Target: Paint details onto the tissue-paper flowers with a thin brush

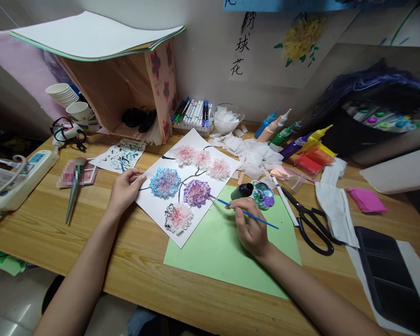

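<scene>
Head view shows the left hand (126, 189) pinching the white sheet (187, 170) near its left corner. The right hand (250, 226) pinches a blue paintbrush (261, 220), bristles at the sheet's lower right edge, beside the purple-tipped flower (197, 192). The sheet overlaps the green paper's (227, 254) left edge on the worktop (133, 252); black-handled scissors (310, 217) lie along the green paper's right edge.

wooden table (136, 261) bears: flower picture (187, 184) overlapping green sheet (213, 252); power strip (30, 175); scissors (304, 210); pink packet (367, 200); white paper scraps (252, 156)
</scene>
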`<action>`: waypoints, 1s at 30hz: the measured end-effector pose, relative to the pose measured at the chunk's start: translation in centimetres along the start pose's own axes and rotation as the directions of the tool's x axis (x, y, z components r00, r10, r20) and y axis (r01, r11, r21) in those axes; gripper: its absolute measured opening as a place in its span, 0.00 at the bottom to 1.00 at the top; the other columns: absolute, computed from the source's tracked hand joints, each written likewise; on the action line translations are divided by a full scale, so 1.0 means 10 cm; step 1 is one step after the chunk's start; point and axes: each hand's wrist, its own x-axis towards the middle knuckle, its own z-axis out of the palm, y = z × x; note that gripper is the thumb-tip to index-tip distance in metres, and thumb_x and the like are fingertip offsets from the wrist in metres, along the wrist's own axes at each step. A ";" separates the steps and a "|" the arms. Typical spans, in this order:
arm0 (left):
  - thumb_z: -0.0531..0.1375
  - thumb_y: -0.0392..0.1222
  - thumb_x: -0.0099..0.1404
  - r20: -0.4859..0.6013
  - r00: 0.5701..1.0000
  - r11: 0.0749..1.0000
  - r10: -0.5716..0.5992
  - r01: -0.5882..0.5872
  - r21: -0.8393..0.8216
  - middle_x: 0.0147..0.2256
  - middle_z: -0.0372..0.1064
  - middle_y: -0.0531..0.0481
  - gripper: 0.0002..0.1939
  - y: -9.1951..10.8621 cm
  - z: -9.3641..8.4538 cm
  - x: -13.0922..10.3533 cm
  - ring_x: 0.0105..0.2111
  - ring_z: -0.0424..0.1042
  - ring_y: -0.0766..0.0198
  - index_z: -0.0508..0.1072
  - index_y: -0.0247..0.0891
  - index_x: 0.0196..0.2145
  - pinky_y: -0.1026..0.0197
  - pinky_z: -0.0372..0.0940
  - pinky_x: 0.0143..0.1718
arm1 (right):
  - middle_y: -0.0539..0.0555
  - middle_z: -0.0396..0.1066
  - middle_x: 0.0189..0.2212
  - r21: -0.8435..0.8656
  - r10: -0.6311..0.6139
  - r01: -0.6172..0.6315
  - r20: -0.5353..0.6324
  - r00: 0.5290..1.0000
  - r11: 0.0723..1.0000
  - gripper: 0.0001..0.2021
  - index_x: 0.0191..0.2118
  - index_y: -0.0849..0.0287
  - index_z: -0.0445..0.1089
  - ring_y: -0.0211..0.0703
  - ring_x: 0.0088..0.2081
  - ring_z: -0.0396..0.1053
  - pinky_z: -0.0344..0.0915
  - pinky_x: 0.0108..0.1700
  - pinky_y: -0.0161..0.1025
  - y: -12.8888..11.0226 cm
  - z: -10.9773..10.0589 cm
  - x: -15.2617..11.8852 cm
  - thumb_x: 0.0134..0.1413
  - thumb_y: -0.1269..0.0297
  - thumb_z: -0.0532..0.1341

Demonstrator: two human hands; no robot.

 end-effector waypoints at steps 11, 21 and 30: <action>0.63 0.50 0.49 0.012 1.000 1.000 0.023 -0.023 0.013 0.32 0.72 0.48 0.17 -0.02 -0.01 0.01 0.32 0.71 0.60 0.70 0.36 0.33 0.65 0.63 0.29 | 0.52 0.69 0.31 -0.006 0.016 -0.016 0.038 0.999 1.000 0.08 0.38 0.56 0.64 0.42 0.34 0.66 0.62 0.39 0.42 0.02 0.01 0.00 0.58 0.75 0.51; 0.63 0.48 0.50 0.004 1.000 1.000 -0.001 0.001 0.001 0.37 0.73 0.46 0.15 0.03 0.00 -0.02 0.36 0.73 0.58 0.70 0.38 0.33 0.62 0.66 0.35 | 0.55 0.71 0.37 -0.031 -0.016 0.017 0.044 0.999 0.999 0.11 0.44 0.55 0.63 0.45 0.41 0.68 0.64 0.44 0.45 0.00 0.03 0.02 0.58 0.74 0.52; 0.63 0.49 0.50 0.000 1.000 1.000 0.010 -0.010 0.008 0.36 0.73 0.47 0.15 0.06 0.00 -0.03 0.35 0.72 0.60 0.70 0.38 0.33 0.64 0.66 0.34 | 0.55 0.70 0.37 -0.040 -0.021 0.022 0.038 0.999 0.999 0.11 0.44 0.55 0.63 0.45 0.41 0.68 0.64 0.43 0.45 0.00 0.04 0.02 0.58 0.74 0.52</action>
